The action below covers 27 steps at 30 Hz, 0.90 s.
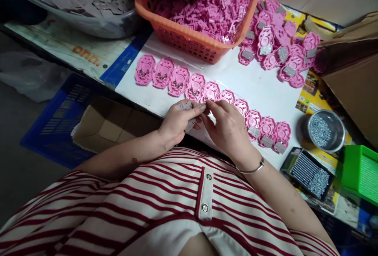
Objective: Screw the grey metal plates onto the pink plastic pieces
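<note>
Okay, left hand [174,124] fingers clamped on grey plates [191,124]; right hand [230,128] fingers at left thumb, can't tell if gripping. Pink casings [178,81] just beyond on desk [137,95], row slanting down rightward, plated end nearer right.

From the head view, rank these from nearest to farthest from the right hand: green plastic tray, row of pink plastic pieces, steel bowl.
From the right hand:
1. Row of pink plastic pieces: right beside the hand, along the table edge.
2. Steel bowl: off to the right.
3. Green plastic tray: farther right, past the bowl.
</note>
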Each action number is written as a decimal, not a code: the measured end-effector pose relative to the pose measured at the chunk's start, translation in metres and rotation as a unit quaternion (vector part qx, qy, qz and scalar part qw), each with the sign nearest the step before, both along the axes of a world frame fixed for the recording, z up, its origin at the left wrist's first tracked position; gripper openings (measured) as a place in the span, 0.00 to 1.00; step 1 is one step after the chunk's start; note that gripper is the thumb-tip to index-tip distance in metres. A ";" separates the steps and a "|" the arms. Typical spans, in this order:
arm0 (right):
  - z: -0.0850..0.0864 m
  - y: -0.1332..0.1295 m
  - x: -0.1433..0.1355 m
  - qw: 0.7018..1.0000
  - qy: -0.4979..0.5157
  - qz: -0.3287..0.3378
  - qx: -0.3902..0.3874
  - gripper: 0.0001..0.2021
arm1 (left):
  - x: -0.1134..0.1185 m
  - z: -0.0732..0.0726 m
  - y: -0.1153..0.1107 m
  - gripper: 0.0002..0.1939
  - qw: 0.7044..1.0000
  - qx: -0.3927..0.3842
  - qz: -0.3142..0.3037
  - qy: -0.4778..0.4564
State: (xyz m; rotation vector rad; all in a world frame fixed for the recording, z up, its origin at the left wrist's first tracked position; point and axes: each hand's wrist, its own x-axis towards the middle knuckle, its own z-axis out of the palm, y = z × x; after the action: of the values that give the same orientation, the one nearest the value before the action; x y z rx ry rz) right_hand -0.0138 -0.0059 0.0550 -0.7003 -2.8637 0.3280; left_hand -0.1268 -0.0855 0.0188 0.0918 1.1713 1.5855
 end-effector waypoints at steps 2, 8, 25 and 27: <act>0.002 0.001 0.000 1.000 -0.010 0.005 -0.014 0.16 | 0.000 0.001 0.000 0.13 1.000 -0.003 -0.007 0.004; 0.005 0.005 0.005 0.999 -0.032 0.020 -0.026 0.19 | 0.002 0.004 0.000 0.15 1.000 -0.026 -0.002 0.007; -0.005 0.047 -0.006 0.991 -0.119 0.044 0.048 0.24 | -0.015 0.000 -0.014 0.12 0.998 -0.058 0.018 -0.017; -0.003 0.046 -0.006 0.999 -0.045 0.019 0.004 0.23 | -0.016 0.000 -0.014 0.13 0.998 -0.052 0.015 -0.018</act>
State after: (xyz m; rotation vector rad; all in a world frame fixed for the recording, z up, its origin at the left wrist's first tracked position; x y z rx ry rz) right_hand -0.0196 0.0398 0.0517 -0.6776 -2.9640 0.2983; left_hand -0.1428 -0.0998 0.0192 -0.0222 1.2298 1.5420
